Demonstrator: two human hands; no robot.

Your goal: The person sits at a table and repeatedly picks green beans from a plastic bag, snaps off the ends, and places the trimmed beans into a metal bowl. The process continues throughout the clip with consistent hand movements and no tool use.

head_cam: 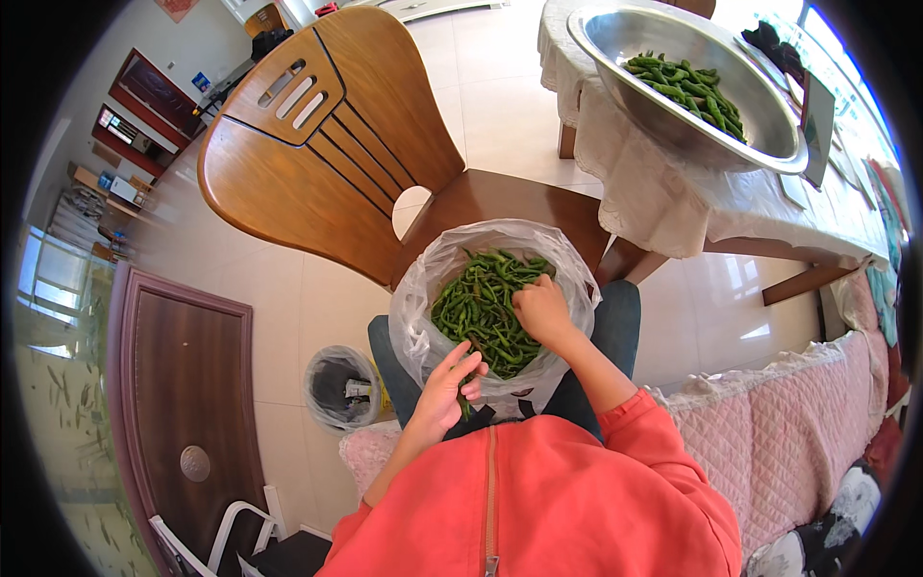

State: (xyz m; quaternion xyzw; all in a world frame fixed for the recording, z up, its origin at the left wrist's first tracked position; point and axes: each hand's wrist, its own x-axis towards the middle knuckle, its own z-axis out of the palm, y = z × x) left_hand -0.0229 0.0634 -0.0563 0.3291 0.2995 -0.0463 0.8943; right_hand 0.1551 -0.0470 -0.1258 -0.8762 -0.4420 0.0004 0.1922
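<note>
A clear plastic bag (414, 317) stands wide-mouthed between the knees, filled with thin green chili peppers (479, 303). My right hand (542, 309) reaches into the bag's right side with curled fingers touching the peppers; whether it grips one is hidden. At the bag's near left rim is my left hand (448, 389), palm turned inward, holding green peppers (464, 404) below its fingers. More green peppers (685, 90) lie in a large stainless steel basin (620, 94) at the upper right.
A wooden chair (497, 202) faces me just beyond the bag. The basin rests on a table with a white tablecloth (649, 195). A lined waste bin (342, 360) is on the floor at left. To the right runs a seat with a pink quilted cover (779, 433).
</note>
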